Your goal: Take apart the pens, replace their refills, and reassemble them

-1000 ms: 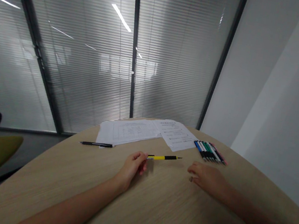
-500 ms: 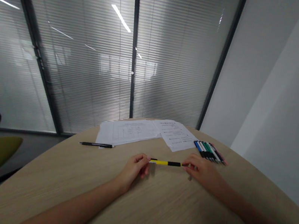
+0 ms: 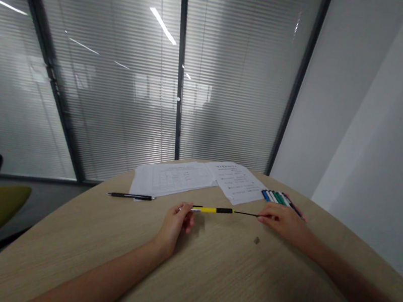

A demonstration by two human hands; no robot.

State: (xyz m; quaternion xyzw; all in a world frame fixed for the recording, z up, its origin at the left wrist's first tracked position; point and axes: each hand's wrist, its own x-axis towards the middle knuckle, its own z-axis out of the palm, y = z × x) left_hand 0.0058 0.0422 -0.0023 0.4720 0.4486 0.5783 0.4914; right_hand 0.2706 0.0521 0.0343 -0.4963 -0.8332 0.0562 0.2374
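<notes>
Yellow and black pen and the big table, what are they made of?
The yellow-and-black pen looks like plastic, since its colour bands are smooth and slightly shiny, though the picture is too small to be sure. The table looks like pale wood or a wood-look laminate, with fine straight grain lines and a soft, low sheen. I can't tell which from its look.
</notes>
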